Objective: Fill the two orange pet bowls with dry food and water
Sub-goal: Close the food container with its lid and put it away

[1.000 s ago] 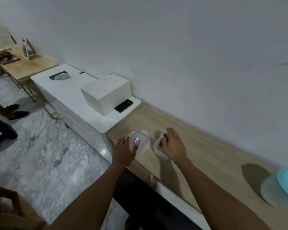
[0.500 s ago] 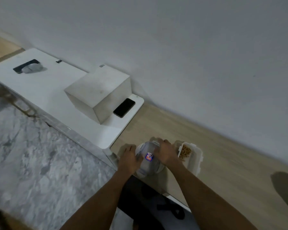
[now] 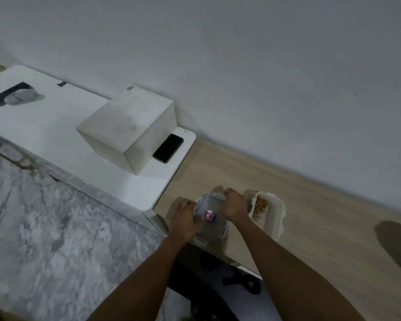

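Right, both my hands are on the clear clip-lid container [image 3: 210, 224], which sits at the near edge of the bench [image 3: 310, 216]. My left hand [image 3: 183, 220] grips its left side, fingers curled round the wall. My right hand [image 3: 233, 205] curls over its far right corner, at a clip, I think. The lid looks closed; what is inside I cannot tell.

Just right of this container, nearly touching it, stands the open tub [image 3: 271, 218] with dry food [image 3: 259, 205] in it. Both lie with their long axis running from the bench edge toward the wall. The tub is on my right hand's side, so that hand is the nearer one for lifting it.

No orange bowl shows. Well left of the container, a white box [image 3: 127, 126] and a phone [image 3: 168, 148] sit on a white cabinet [image 3: 56, 126].
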